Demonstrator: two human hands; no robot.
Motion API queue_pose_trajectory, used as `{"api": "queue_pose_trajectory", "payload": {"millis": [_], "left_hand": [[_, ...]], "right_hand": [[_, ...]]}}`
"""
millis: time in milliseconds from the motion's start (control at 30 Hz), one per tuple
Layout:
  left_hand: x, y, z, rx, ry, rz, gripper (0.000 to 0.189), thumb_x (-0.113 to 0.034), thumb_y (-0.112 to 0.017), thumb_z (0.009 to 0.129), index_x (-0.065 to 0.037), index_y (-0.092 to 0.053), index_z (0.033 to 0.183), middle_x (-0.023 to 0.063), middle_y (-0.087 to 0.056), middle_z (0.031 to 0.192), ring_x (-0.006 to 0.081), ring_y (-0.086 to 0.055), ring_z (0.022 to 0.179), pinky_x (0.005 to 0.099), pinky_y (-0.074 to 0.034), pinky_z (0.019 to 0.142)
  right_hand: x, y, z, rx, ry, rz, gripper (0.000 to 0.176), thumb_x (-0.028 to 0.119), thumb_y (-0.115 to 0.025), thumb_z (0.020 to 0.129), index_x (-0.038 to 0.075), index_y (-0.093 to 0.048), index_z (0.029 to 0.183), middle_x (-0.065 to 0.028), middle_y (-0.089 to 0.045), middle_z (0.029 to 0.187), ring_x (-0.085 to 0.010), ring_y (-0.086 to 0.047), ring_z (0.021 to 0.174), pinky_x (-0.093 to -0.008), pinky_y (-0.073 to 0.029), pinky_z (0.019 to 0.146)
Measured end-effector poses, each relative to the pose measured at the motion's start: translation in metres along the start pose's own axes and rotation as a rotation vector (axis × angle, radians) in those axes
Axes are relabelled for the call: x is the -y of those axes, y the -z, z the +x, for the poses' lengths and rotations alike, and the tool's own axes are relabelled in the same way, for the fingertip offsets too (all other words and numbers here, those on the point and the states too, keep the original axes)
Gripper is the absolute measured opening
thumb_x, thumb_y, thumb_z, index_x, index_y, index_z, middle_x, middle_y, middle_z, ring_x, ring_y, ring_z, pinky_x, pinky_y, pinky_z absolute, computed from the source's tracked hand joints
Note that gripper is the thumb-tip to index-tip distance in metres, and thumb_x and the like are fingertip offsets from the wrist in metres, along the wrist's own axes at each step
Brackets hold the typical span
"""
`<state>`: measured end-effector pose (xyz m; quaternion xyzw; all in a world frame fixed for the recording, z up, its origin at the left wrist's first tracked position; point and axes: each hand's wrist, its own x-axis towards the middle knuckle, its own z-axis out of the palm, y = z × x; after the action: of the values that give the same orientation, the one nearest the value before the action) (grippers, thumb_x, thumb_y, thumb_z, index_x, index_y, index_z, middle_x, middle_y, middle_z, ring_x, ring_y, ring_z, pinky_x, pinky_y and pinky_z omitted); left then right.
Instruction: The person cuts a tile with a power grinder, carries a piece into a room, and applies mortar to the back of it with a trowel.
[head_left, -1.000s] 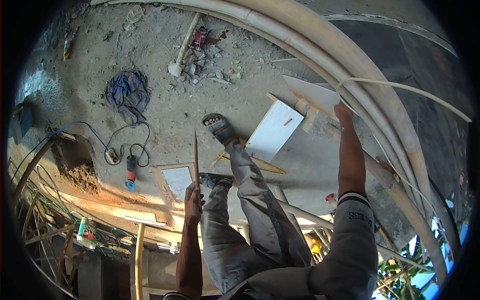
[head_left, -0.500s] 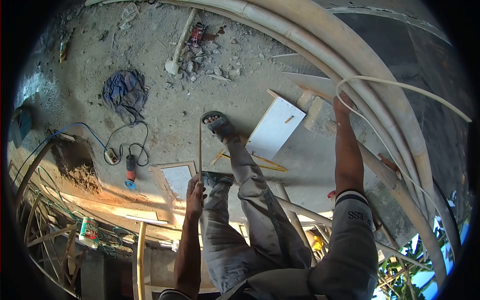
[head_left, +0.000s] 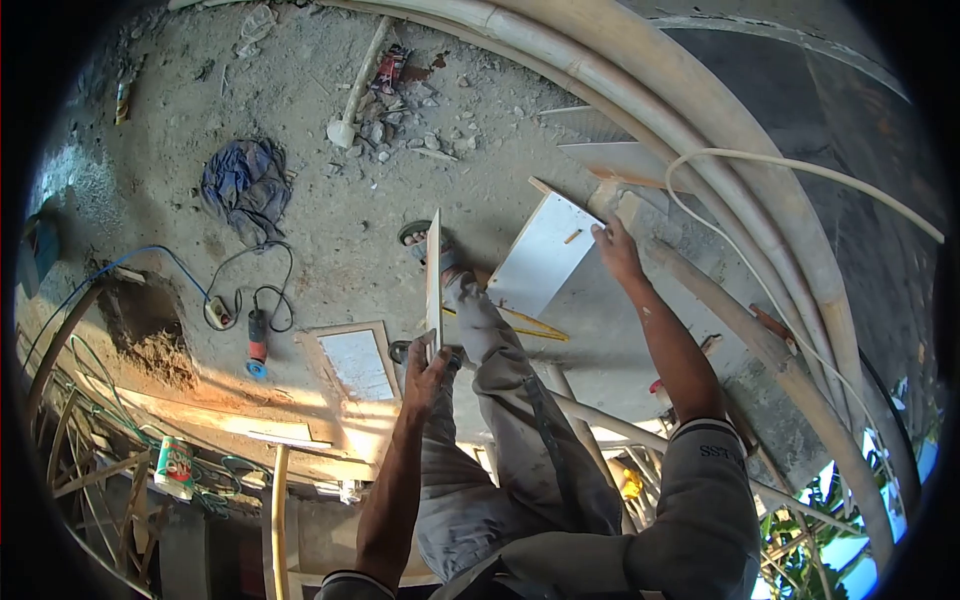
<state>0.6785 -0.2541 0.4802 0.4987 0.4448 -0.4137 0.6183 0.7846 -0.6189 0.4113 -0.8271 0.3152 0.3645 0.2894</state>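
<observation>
My left hand (head_left: 428,365) is closed around the lower end of a thin, flat panel (head_left: 434,275), held upright nearly edge-on in front of my legs, with a sliver of its pale face showing. My right hand (head_left: 618,250) is at the right corner of a white board (head_left: 545,255), its thumb over the edge and the other fingers partly hidden beyond it. On that board lies a small brown stick-like piece (head_left: 573,237). Under its lower edge, partly behind my leg, shows a thin yellow frame (head_left: 535,325).
An angle grinder (head_left: 258,340) with a blue disc lies on the ground by its cable. Near it are a framed white panel (head_left: 357,365) and a dark crumpled cloth (head_left: 245,190). A mallet (head_left: 345,130) rests among rubble. Curved bamboo poles (head_left: 640,100) arc along the right; a hole (head_left: 150,320) is at left.
My right hand has come from beside the bamboo poles, down and left, to the white board's corner. The panel in my left hand has shifted right and turned, showing more of its face.
</observation>
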Motion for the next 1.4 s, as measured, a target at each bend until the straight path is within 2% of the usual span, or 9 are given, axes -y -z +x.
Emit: {"api": "queue_pose_trajectory", "payload": {"millis": [167,267,533,600,733,833,1167,1267,1400], "left_hand": [[0.048,-0.035,0.012,0.035,-0.332,0.297,0.052,-0.027,-0.064,0.081,0.002,-0.044,0.119,0.0182,-0.044,0.115,0.0243,-0.053,0.092,0.0322,-0.046,0.076],[0.011,-0.068,-0.012,0.015,-0.396,0.808,0.058,-0.03,-0.065,0.077,-0.004,-0.044,0.124,0.0212,-0.037,0.129,0.042,-0.042,0.112,0.0483,-0.037,0.091],[0.011,-0.129,0.021,0.174,-0.671,0.941,0.058,-0.032,-0.063,0.081,-0.004,-0.041,0.126,0.0235,-0.025,0.138,0.0491,-0.028,0.124,0.0509,-0.032,0.099],[0.001,-0.139,0.018,0.352,-0.696,0.64,0.055,-0.029,-0.062,0.082,-0.002,-0.041,0.124,0.0248,-0.025,0.137,0.045,-0.032,0.124,0.0447,-0.034,0.1],[0.007,-0.116,0.015,0.423,-0.592,0.603,0.047,-0.024,-0.059,0.085,-0.002,-0.041,0.122,0.023,-0.039,0.128,0.0405,-0.039,0.118,0.042,-0.036,0.098],[0.044,-0.06,0.032,0.283,-0.653,0.628,0.038,-0.02,-0.059,0.084,0.0,-0.046,0.114,0.021,-0.052,0.111,0.0387,-0.051,0.103,0.0413,-0.042,0.088],[0.146,0.174,0.001,-0.131,-0.331,0.942,0.03,-0.021,-0.055,0.086,0.001,-0.051,0.106,0.0215,-0.058,0.099,0.038,-0.055,0.092,0.0414,-0.046,0.078],[0.168,0.195,-0.014,-0.19,-0.16,0.884,0.031,-0.021,-0.057,0.085,0.001,-0.053,0.107,0.0209,-0.059,0.101,0.0361,-0.057,0.091,0.04,-0.046,0.078],[0.186,0.184,-0.018,-0.21,-0.058,0.661,0.032,-0.023,-0.058,0.087,0.001,-0.053,0.108,0.0186,-0.06,0.102,0.0301,-0.06,0.09,0.0375,-0.048,0.076]], "right_hand": [[0.023,-0.11,-0.122,0.814,-0.409,0.907,0.072,0.05,-0.049,0.088,0.015,-0.019,0.143,-0.0159,-0.031,0.14,-0.0293,-0.044,0.118,-0.0401,-0.042,0.09],[0.065,-0.118,-0.149,0.481,-0.463,0.919,0.066,0.026,-0.058,0.087,0.016,-0.023,0.141,-0.0137,-0.045,0.123,-0.0218,-0.049,0.1,-0.0349,-0.043,0.083],[-0.006,-0.086,-0.094,0.082,-0.259,0.917,0.046,0.004,-0.053,0.08,0.008,-0.048,0.125,-0.0094,-0.057,0.107,-0.0177,-0.052,0.098,-0.03,-0.04,0.089],[-0.023,-0.054,-0.062,0.04,-0.071,0.701,0.044,0.001,-0.053,0.079,0.001,-0.046,0.123,-0.0156,-0.058,0.106,-0.0206,-0.054,0.1,-0.0322,-0.042,0.087],[-0.014,0.03,-0.018,-0.043,0.149,-0.653,0.045,0.002,-0.05,0.078,0.002,-0.045,0.123,-0.0285,-0.054,0.111,-0.0355,-0.053,0.109,-0.0407,-0.043,0.089],[-0.014,0.065,0.016,0.119,0.156,-1.011,0.041,0.007,-0.043,0.084,0.006,-0.044,0.125,-0.0222,-0.06,0.104,-0.0381,-0.058,0.096,-0.0438,-0.046,0.084],[-0.062,0.075,0.098,0.003,0.35,-1.481,0.034,0.015,-0.043,0.088,0.023,-0.054,0.119,-0.0075,-0.064,0.088,-0.0254,-0.065,0.077,-0.0373,-0.054,0.064],[-0.064,0.077,0.109,-0.349,0.766,-1.721,0.028,0.019,-0.048,0.085,0.028,-0.06,0.109,-0.0019,-0.058,0.074,-0.0187,-0.059,0.062,-0.0348,-0.049,0.048],[-0.067,0.075,0.132,-0.429,0.746,-1.71,0.023,0.025,-0.051,0.084,0.029,-0.063,0.103,0.0012,-0.056,0.08,-0.0168,-0.057,0.075,-0.0342,-0.049,0.051]]}}
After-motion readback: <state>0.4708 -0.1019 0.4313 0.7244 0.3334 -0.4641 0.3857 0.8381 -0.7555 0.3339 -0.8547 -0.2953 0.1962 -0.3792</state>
